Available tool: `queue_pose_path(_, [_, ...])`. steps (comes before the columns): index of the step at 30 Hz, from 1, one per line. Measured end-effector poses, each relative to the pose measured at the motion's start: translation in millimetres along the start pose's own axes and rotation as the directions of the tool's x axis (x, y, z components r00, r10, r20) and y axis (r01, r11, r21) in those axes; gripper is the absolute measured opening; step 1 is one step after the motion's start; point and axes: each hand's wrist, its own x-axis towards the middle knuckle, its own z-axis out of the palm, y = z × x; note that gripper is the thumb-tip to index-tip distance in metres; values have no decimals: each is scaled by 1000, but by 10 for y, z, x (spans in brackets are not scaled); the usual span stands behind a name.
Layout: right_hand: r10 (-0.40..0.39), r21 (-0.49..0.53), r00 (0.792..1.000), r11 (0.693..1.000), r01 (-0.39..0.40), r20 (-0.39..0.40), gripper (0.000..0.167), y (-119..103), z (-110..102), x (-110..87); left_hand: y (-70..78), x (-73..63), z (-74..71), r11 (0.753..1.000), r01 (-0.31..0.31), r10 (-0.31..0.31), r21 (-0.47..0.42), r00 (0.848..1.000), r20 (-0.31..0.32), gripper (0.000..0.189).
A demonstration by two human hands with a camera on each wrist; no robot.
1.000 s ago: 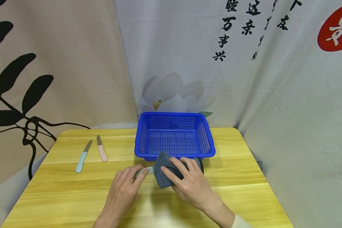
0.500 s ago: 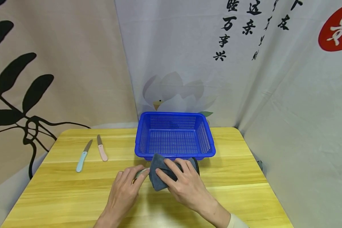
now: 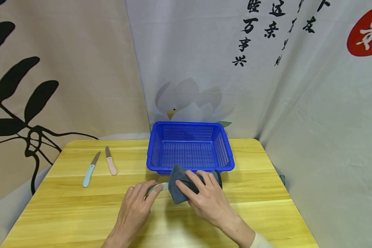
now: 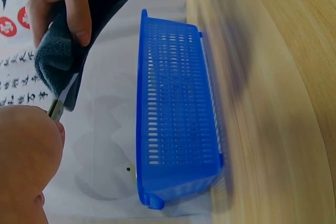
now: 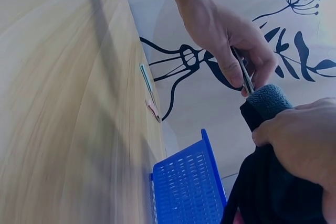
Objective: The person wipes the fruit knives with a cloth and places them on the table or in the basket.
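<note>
In the head view my left hand (image 3: 134, 206) pinches the pale green handle of a knife (image 3: 164, 186), thumb and fingers close to the blade end. My right hand (image 3: 209, 199) grips a folded dark grey-blue cloth (image 3: 176, 186) around the blade, which is mostly hidden. A short strip of metal shows between handle and cloth in the left wrist view, where the cloth (image 4: 56, 59) hangs in folds. From the right wrist view, both hands and the cloth (image 5: 270, 100) are raised above the tabletop.
A blue perforated plastic basket (image 3: 152, 151) stands just beyond the hands at the table's back edge. Left of it, a knife with a light blue handle (image 3: 88, 175) and one with a pink handle (image 3: 112, 166) lie on the wooden table (image 3: 65, 213). Printed curtains hang behind.
My right hand and the cloth slid left up to the knife's handle, then back right along the blade, baring the handle's end again. My left hand has stayed nearly still.
</note>
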Motion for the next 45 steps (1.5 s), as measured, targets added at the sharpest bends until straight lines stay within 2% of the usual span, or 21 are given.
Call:
queue_pose_path(3, [5,0,1000,1000,-5,4,62,25,-4,-15,-3,-2,-5,1000,-3,3,0,1000,0,46])
queue_pose_path(8, [6,-9,1000,1000,-6,-5,62,76,4,-51,-21,3,-8,1000,-8,8,-3,1000,-8,33])
queue_pose_path(24, [35,-69,999,997,-36,-16,57,275,-22,-143,-68,2,-34,1000,26,-26,4,1000,-2,32])
queue_pose_path(29, [54,-88,998,995,-55,-16,62,322,-71,-145,-78,7,-46,999,40,-39,5,999,-8,32])
queue_pose_path(38, [17,-28,998,999,-18,-54,69,174,-92,-62,-74,25,-26,999,22,-22,23,1000,-18,33])
queue_pose_path(43, [-11,-12,998,1000,10,-60,70,45,-53,5,-34,56,-6,999,11,-11,40,1000,-10,49])
queue_pose_path(45, [-17,-6,999,1000,17,-52,68,-4,-40,27,-22,66,0,999,8,-8,38,1000,-14,50])
